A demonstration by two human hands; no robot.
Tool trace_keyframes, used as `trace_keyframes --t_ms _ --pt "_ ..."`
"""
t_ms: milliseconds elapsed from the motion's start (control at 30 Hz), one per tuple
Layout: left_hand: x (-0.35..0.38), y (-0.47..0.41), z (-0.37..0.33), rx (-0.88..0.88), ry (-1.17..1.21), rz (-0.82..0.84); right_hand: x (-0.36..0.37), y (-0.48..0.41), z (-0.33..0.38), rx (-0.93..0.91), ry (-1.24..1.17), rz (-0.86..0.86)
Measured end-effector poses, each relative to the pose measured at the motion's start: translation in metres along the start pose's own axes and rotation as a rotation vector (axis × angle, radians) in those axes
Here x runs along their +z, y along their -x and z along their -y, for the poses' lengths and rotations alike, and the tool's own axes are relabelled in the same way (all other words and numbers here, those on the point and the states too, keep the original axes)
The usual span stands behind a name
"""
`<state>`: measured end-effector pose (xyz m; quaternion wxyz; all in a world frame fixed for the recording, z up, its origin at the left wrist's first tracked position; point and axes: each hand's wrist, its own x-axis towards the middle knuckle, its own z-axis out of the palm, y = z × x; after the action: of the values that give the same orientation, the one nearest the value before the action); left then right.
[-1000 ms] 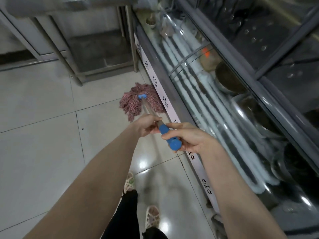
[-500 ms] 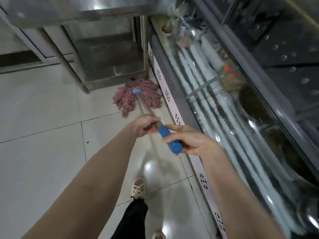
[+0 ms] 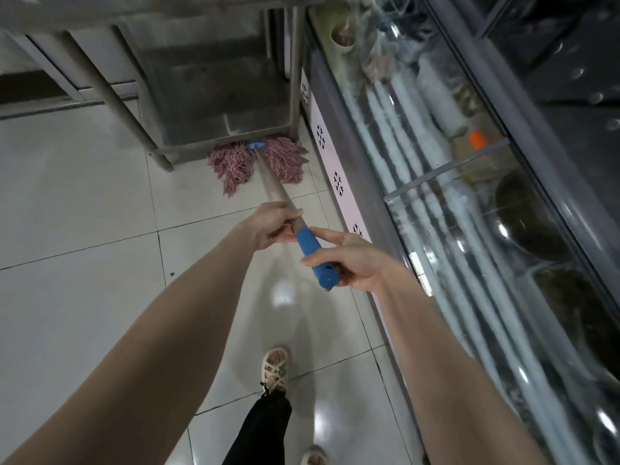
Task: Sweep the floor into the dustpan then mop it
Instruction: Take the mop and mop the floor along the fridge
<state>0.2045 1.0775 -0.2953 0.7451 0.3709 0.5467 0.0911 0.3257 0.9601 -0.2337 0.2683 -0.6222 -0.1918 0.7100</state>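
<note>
Forward went the mop (image 3: 268,182) since a moment ago. Its pink, stringy mop head (image 3: 235,164) was out on the open floor (image 3: 84,213) before. Now it lies flat on the tiles, touching the bottom bar of the metal table (image 3: 214,147).

Both hands went forward with it. The left hand (image 3: 271,224) has its fingers curled tight round the grey stick (image 3: 273,189), just above the blue grip (image 3: 315,256). The right hand (image 3: 349,260) holds the end of the blue grip, with the thumb across the top and one finger lying straighter.

A white strip (image 3: 339,182) with black marks runs along the foot of the glass counter (image 3: 469,229) on the right. One sandal (image 3: 275,369) stands on the shiny tiles below the hands.
</note>
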Motion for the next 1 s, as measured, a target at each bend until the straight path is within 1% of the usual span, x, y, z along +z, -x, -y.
trace_keyframes --t_ms 133,267,400,467,600,767,867,1000 --pt "-0.004 0.006 0.026 -0.029 0.032 -0.005 0.008 0.008 -0.024 0.008 0.015 0.031" --pt "0.002 0.033 0.057 -0.037 0.076 -0.006 0.016 0.031 -0.051 0.025 0.033 0.035" --pt "0.017 0.087 0.094 -0.011 0.109 -0.014 0.029 0.072 -0.089 0.039 0.040 0.037" --pt "0.022 0.116 0.121 0.013 0.152 -0.025 0.038 0.097 -0.112 0.035 0.068 0.054" --pt "0.027 0.173 0.186 0.019 0.152 -0.075 0.060 0.142 -0.165 0.049 0.147 0.115" --pt "0.001 0.228 0.241 0.041 0.230 -0.169 0.104 0.169 -0.196 0.058 0.273 0.229" --pt "-0.027 0.256 0.254 0.047 0.281 -0.226 0.138 0.173 -0.196 0.042 0.328 0.272" --pt "-0.068 0.270 0.260 0.036 0.289 -0.250 0.179 0.161 -0.191 0.036 0.352 0.264"
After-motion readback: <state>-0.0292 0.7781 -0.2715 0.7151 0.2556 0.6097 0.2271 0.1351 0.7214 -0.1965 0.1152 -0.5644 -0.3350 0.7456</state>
